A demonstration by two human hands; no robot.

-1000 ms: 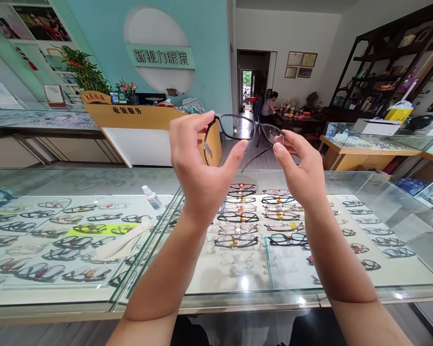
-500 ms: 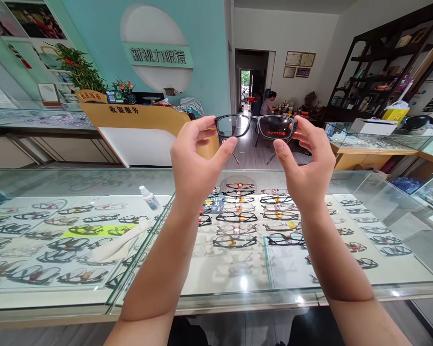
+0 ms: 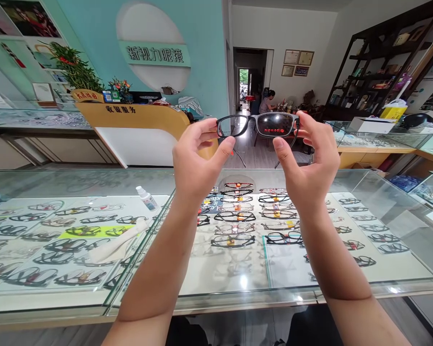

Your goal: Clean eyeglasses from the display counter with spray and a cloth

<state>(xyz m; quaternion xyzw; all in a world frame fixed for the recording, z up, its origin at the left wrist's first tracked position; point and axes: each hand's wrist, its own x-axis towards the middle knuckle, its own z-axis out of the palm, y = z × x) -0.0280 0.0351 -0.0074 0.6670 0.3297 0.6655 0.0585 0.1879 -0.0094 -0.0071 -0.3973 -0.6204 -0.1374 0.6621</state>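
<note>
A pair of dark-framed glasses [image 3: 251, 118] is held up at arm's length above the glass counter. My left hand [image 3: 198, 156] grips its left end, thumb below and fingers at the corner of the frame. At the other end, my right hand [image 3: 310, 156] pinches the right corner in the same way. The right lens [image 3: 274, 126] looks dark and bears red lettering, while the left lens [image 3: 233, 126] is see-through. Thin temple arms point away from me, partly hidden behind the hands.
Below lies a glass display counter [image 3: 223, 300] with several rows of glasses inside. A small white spray bottle [image 3: 146, 198] and a white cloth [image 3: 117, 242] lie on the left. Beyond stand a yellow-and-white reception desk [image 3: 130, 137], a seated person [image 3: 267, 103] and another display case [image 3: 368, 150].
The glasses have tilted slightly, the right end rising a little, and the dark lens shows a stronger reflection. Both hands keep their hold and shift slightly right.
</note>
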